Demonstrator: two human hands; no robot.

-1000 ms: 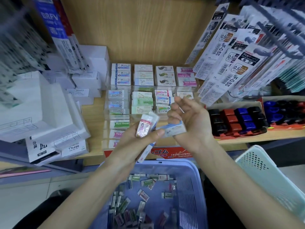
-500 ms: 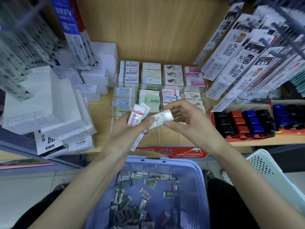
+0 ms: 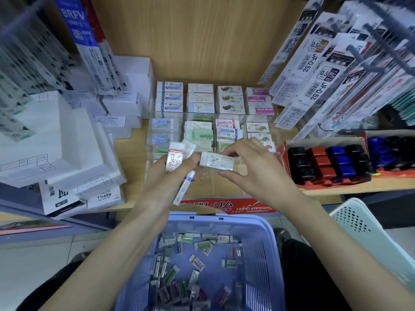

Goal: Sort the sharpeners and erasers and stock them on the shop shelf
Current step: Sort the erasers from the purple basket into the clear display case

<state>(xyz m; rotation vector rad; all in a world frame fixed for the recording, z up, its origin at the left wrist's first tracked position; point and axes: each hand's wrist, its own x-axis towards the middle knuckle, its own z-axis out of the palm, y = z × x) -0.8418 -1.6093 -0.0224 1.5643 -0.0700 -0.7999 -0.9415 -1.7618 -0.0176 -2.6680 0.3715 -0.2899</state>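
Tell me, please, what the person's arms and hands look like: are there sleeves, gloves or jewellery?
The left hand and right hand wear no gloves, and no ring shows on the fingers in view. The left forearm and right forearm carry no sleeve, watch or bracelet down to the frame's edge.

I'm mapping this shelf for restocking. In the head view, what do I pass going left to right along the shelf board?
Stacked white boxes → rows of stocked erasers → black, red and blue sharpeners → second carton's blue and black sharpeners.
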